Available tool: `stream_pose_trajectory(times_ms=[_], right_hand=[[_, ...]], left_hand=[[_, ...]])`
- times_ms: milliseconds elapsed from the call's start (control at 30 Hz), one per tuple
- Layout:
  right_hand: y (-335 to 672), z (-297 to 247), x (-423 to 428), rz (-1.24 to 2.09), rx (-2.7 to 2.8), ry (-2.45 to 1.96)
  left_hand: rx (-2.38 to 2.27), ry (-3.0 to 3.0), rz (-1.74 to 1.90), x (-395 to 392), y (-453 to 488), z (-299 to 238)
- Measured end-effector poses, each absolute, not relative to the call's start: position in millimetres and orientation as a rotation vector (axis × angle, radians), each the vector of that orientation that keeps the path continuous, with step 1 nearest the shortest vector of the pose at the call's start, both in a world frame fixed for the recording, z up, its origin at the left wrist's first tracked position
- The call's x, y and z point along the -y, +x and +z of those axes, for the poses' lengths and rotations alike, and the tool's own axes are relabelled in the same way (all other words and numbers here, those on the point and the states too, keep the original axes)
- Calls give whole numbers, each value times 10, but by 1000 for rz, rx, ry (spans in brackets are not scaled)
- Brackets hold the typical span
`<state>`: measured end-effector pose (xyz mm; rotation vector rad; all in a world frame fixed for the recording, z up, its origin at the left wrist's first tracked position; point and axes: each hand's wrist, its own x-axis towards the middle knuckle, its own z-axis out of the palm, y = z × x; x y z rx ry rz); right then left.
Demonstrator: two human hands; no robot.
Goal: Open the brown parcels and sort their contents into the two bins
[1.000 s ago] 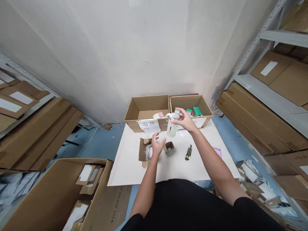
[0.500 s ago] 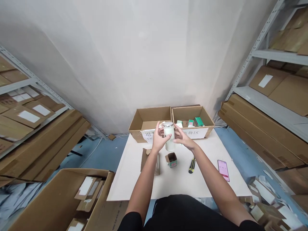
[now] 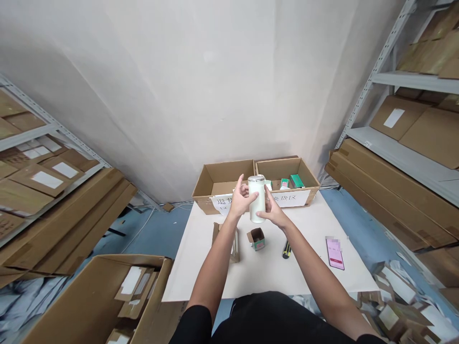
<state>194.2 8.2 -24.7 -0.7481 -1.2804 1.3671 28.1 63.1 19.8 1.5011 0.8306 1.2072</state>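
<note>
White bottle point(image 3: 257, 199), silver cap, upright above table point(image 3: 201, 282), gripped between left hand point(image 3: 239, 197) and right hand point(image 3: 273, 215). Below it: small open box point(image 3: 256, 239), torn carton point(image 3: 225, 243). Right: knife point(image 3: 286, 249), phone point(image 3: 334, 253). Ahead: 2 cartons point(image 3: 218, 179).

Front of right carton point(image 3: 297, 200), center of frame: white paper sign point(image 3: 289, 198), reads 换货区. Left carton point(image 3: 202, 206): second paper sign point(image 3: 219, 203), 退货区, partly behind left hand point(image 3: 239, 197).
</note>
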Motion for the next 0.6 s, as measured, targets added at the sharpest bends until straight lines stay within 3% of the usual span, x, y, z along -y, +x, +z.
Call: stream_pose_trajectory(times_ms=[167, 367, 600], right_hand=[[1925, -297, -42, 1191, 1220, -900], [1997, -248, -19, 1426, 1348, -705], [1962, -356, -15, 1375, 1245, -858]], left_hand=[[-878, 1525, 1162, -577, 298, 216], [-808, 1431, 1158, -534, 279, 325], [-960, 1463, 1173, -531, 316, 329]])
